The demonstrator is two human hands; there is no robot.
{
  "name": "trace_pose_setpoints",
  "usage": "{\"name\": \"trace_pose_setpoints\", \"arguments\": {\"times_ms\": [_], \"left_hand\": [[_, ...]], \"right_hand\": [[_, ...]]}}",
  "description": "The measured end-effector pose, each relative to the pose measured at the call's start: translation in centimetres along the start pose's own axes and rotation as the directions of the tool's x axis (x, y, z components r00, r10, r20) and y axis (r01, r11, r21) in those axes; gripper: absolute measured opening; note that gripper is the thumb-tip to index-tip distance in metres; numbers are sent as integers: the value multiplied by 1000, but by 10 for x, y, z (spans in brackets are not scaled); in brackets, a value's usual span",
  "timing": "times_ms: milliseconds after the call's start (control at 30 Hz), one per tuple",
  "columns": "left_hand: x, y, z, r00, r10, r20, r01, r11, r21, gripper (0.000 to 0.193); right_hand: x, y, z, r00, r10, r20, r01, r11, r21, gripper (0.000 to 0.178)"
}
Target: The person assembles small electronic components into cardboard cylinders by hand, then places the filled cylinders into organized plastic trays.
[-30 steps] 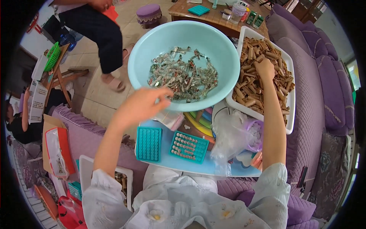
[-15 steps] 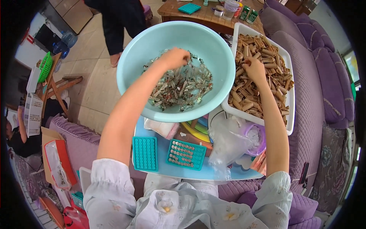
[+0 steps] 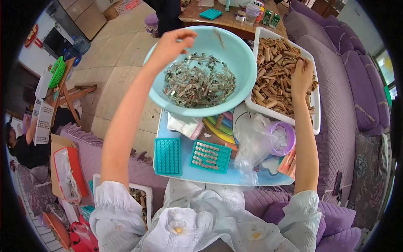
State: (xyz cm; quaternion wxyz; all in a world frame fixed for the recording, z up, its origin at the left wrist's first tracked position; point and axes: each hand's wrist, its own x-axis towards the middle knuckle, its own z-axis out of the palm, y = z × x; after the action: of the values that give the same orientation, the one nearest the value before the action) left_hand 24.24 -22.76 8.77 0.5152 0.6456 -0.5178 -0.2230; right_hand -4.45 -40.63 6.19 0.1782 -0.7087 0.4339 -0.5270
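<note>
Where right hand [image 3: 302, 80] touches, brown tubes [image 3: 273, 71], tray [image 3: 317, 101]

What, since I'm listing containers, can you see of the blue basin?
The basin is wide, round and pale blue, apparently smooth plastic, with a thick rim. It stands upright, left of the white tray; its underside is hidden. Small, shiny, clear pieces lie heaped on its bottom. The left hand is over its left rim, contact unclear.
</note>
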Motion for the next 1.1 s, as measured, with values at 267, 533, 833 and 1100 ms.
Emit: {"name": "trace_pose_setpoints", "arguments": {"times_ms": [267, 533, 833, 1100], "left_hand": [[-152, 71, 69, 992, 95, 87, -102, 992, 76, 22], [-231, 75, 88, 993, -119, 25, 119, 912, -392, 25], [-274, 69, 108, 890, -330, -316, -19, 664, -747, 20], [-279, 81, 119, 838, -222, -499, -111, 826, -553, 25]], "right_hand": [[-112, -129, -45, 904, -112, 413, -185, 768, 614, 12], [-214, -147, -51, 742, -10, 671, -447, 738, 505, 13], [-260, -154, -69, 768, -100, 633, -341, 771, 537, 26], [-266, -168, -80, 802, 35, 597, -403, 768, 497, 26]]}}
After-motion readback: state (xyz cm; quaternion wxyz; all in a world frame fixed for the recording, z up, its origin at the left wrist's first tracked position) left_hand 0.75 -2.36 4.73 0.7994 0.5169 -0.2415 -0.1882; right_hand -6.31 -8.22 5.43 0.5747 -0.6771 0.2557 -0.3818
